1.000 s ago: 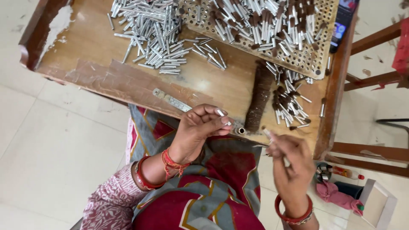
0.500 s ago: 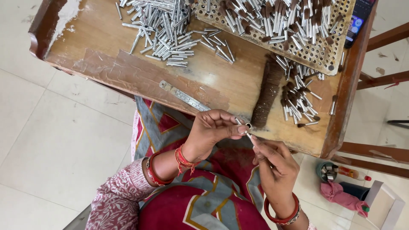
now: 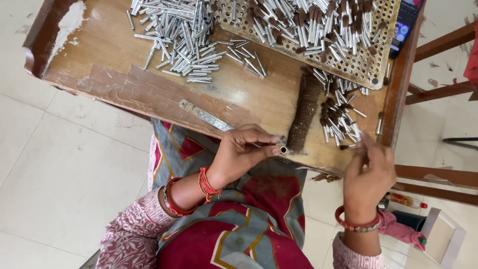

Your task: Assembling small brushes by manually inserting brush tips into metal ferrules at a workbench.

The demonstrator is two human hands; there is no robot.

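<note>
My left hand (image 3: 246,152) pinches a small silver metal tube (image 3: 282,149) at the near edge of the wooden table (image 3: 114,65), its open end pointing right. My right hand (image 3: 367,169) is raised at the table's near right corner, fingers together, close to a small heap of tubes with brown tufts (image 3: 338,117); whether it holds anything I cannot tell. A dark brown strip of fibre (image 3: 304,110) lies on the table between my hands.
A pile of plain silver tubes (image 3: 181,37) lies at the back left. A perforated tray (image 3: 363,67) at the back holds several tufted tubes. A metal ruler (image 3: 206,117) lies near the front edge. A phone (image 3: 406,22) rests at the right rim.
My hands were together at the tube half a second ago. My right hand has since moved away to the right, toward the tufted tubes; my left hand keeps the tube.
</note>
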